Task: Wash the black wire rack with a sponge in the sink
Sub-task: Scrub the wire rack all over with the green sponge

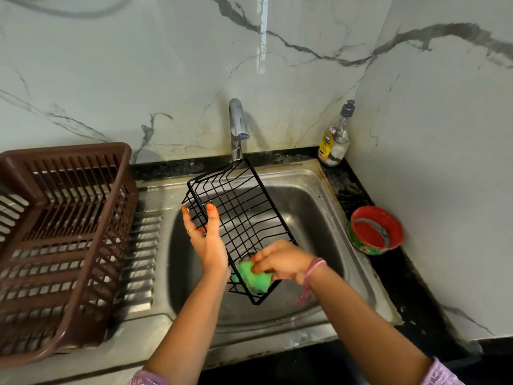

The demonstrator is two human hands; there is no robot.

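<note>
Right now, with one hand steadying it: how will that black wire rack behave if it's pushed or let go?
The black wire rack looks like thin welded wire, so probably stiff and light. It stands tilted in the sink, so it would likely tip if the left hand let go. Scrubbed by the green sponge, it may be slippery.

The brown plastic dish basket (63, 234) runs off the left edge. The dish soap bottle (334, 137) has a label too small to read. The right hand (283, 262) covers part of the green sponge (254, 275). Both forearms leave the frame at the bottom edge. The right hand is slightly blurred.
</note>
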